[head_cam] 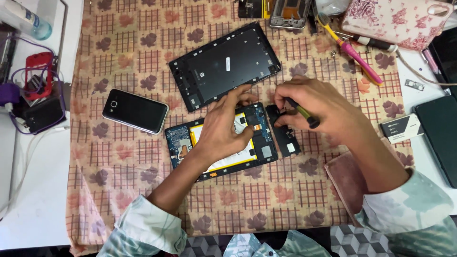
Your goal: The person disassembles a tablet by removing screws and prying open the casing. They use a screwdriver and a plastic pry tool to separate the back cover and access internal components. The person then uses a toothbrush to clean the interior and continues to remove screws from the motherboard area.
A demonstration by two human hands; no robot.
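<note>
An opened tablet (183, 138) lies on the patterned cloth, its blue circuit board and pale battery exposed. My left hand (223, 126) rests flat on it, fingers spread over the battery and upper edge. My right hand (312, 107) grips a small screwdriver with a yellow-green shaft and black cap (304, 114), its tip down at a narrow black panel (284, 135) lying beside the tablet's right end. The tablet's black back cover (223, 64) lies face up just beyond both hands.
A black smartphone (135, 111) lies left of the tablet. Phone frames (288, 12), a pink-handled tool (354, 52) and a floral case (395, 21) sit at the far edge. A small white box (400, 128) and dark slab (440, 135) lie right; cables and a red charger (35, 76) left.
</note>
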